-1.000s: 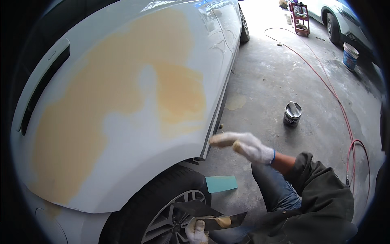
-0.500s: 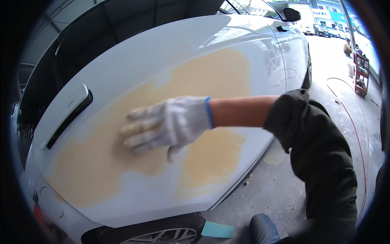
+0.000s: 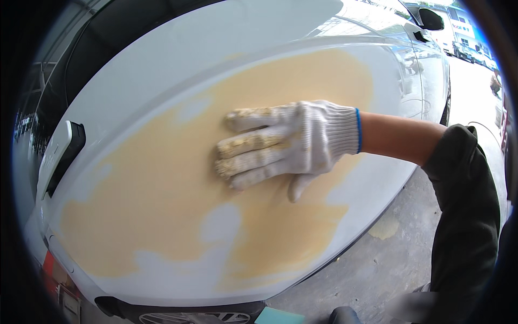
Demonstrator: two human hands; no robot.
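Observation:
My right hand (image 3: 280, 143) wears a white knitted glove with a blue cuff edge. Yellowish stains mark its fingers. It lies palm down, fingers stretched and a little apart, on a dull tan filler patch (image 3: 145, 183). That patch spreads unevenly over the rear side panel (image 3: 124, 108) of a white car, with bare white spots inside it. Nothing shows under the palm, though its underside is hidden. The right forearm reaches in from the right, its dark sleeve (image 3: 469, 200) pushed up to the elbow. My left hand is out of view.
A black-edged door handle (image 3: 67, 156) sticks out at the left. Below the panel are a wheel (image 3: 194, 317) and a teal flat sheet (image 3: 280, 316). Grey concrete floor (image 3: 377, 264) runs along the right. A side mirror (image 3: 430, 19) juts out at the far upper right.
My right hand has slid to the right across the tan patch, fingers still spread flat. The whole view has shifted, bringing the panel closer.

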